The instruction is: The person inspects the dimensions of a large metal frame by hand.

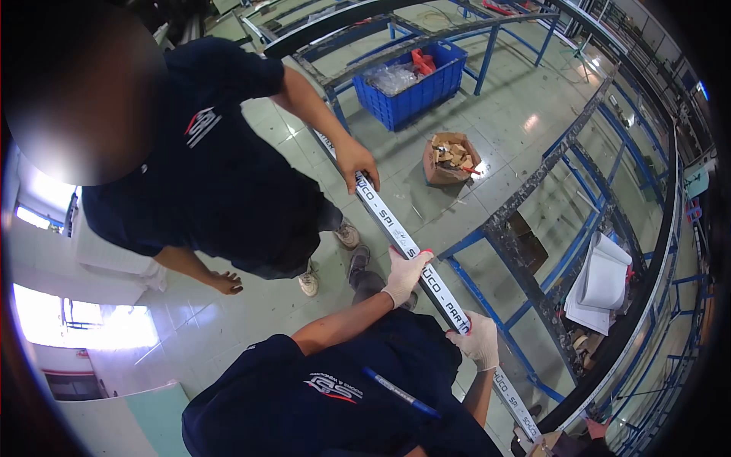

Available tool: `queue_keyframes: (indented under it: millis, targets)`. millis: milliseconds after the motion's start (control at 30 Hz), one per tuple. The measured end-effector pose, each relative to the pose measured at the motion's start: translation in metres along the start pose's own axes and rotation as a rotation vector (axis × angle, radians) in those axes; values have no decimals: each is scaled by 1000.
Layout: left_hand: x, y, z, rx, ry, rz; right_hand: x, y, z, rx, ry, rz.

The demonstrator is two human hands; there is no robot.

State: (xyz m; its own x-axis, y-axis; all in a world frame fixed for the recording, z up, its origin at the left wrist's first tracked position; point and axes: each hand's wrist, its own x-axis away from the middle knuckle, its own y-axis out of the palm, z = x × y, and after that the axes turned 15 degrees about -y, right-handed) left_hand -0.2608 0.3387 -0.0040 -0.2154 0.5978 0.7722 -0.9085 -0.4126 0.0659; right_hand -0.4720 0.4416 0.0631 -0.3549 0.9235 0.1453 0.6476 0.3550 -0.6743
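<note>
A long narrow bar (444,295) with white lettered film runs diagonally from upper left to lower right. My left hand (407,276), in a pale glove, is closed round its middle. Farther down the bar, my right hand (477,343), also gloved, grips it with the fingers wrapped over its edge. Near the upper part of the bar rests a co-worker's bare hand (356,161); that person's other hand (227,282) hangs free. Parts of another person's hands (596,428) show near the lower end.
Blue metal frames (487,65) with dark rails surround the right side. A blue crate (411,87) holds plastic and something red. Beside it stands an open bag (451,158) of cardboard scraps. White paper sheets (604,278) lie on the right. A co-worker (205,167) stands at the left.
</note>
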Motion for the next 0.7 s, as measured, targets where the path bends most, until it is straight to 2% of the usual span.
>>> queue_keyframes:
  millis: [100, 267, 367, 500, 533, 667, 700]
  targets:
    - [-1, 2, -2, -11, 6, 32, 1, 2, 4, -32, 30, -19]
    - [-13, -4, -6, -44, 5, -39, 6, 10, 19, -109, 23, 9]
    - [-9, -7, -4, -54, 24, -33, 6, 18, 25, -267, -31, 72]
    - [-14, -12, -13, -118, 89, 9, 1, 6, 1, -485, 71, -15]
    - [-24, -12, -22, -136, 110, 18, 2, 12, 8, -558, 32, 9]
    - [-3, -21, -17, -15, 177, -63, 1, 18, 21, -568, 53, -42]
    - [3, -21, -15, 72, 121, -100, 1, 17, 22, -580, 61, -49]
